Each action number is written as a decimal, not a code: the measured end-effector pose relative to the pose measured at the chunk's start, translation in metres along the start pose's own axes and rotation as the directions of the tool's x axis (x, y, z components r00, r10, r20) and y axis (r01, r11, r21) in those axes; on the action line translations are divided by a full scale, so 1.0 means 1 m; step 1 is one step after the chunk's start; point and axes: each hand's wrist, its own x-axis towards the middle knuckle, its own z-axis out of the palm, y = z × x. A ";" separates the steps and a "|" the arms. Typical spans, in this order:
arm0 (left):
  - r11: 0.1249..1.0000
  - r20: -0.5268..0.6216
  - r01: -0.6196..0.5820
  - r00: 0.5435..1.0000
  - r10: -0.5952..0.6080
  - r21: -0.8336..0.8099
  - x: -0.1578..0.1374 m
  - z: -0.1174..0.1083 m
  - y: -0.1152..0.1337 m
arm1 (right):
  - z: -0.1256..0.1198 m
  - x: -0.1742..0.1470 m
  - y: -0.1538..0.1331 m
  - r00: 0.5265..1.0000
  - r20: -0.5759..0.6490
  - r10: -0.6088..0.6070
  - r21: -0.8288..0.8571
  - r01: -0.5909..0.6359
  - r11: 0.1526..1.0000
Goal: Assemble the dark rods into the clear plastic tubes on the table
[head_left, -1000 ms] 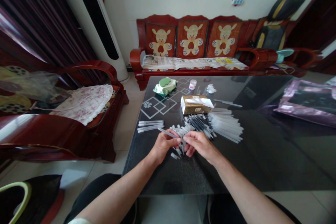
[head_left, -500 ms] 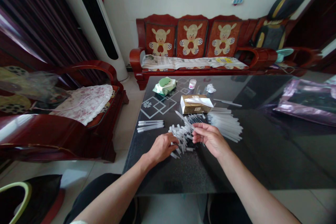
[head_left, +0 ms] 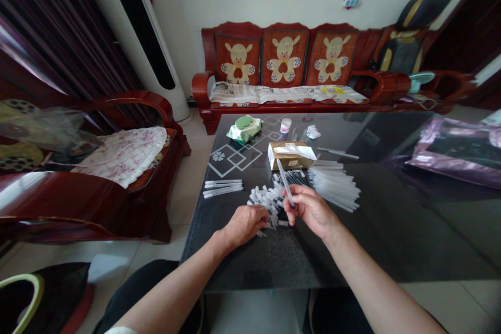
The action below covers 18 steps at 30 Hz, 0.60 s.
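"So, holding what, and how firmly?"

"Holding a slim, translucent white plastic pen barrel [head_left: 285, 182] in the right hand [head_left: 310, 211], clamped near the lower end between thumb and fingers, above a glossy black table [head_left: 391, 240]."

"Pointing which way?"

"Pointing up and away from the grip, leaning left, with a steep long axis and the free end in front of a gold-and-white cardboard tissue box [head_left: 299, 162] just beyond."

"And with the left hand [head_left: 245, 223]?"

"Curled over the near edge of a heap of short, translucent white plastic tubes [head_left: 261, 195], left of the grip. Can't tell whether pinching one, with fingertips hidden."

"Anything else pen-like?"

"Yes: right of the grip, a fan of loose translucent white barrels [head_left: 335, 185], slanting; just behind the grip, a bundle of thin black rods [head_left: 299, 177]; well left, a small row of white pens with dark tips [head_left: 223, 187], lying crosswise, tips towards the grip."

"Any labels to read?"

"Too small to make out: a pale square mark on the tissue box, pink print on a small, round white jar [head_left: 285, 125] farther beyond the grip."
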 end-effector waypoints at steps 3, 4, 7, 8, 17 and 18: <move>0.992 -0.081 -0.009 0.997 -0.001 -0.122 -0.001 -0.008 0.001 | 0.000 0.000 -0.001 0.998 -0.064 -0.001 -0.019 0.000 1.000; 0.985 -0.118 -0.004 0.993 -0.017 -0.171 -0.001 -0.010 0.000 | 0.000 0.000 -0.002 0.996 -0.088 -0.006 -0.032 0.003 0.999; 0.919 -0.219 0.040 0.966 -0.135 -0.392 0.001 -0.018 -0.010 | 0.000 -0.001 -0.003 0.991 -0.131 -0.020 -0.119 0.004 0.993; 0.866 -0.243 0.052 0.950 -0.197 -0.498 0.002 -0.020 -0.015 | -0.001 -0.002 -0.003 0.990 -0.136 -0.026 -0.163 0.003 0.987; 0.471 -0.268 -0.028 0.852 -0.450 -0.882 0.002 -0.037 -0.038 | 0.002 -0.004 -0.004 0.992 -0.122 -0.014 -0.462 -0.044 0.886; 0.461 -0.260 -0.028 0.855 -0.449 -0.887 0.001 -0.037 -0.038 | 0.003 -0.004 -0.004 0.993 -0.117 -0.013 -0.472 -0.044 0.880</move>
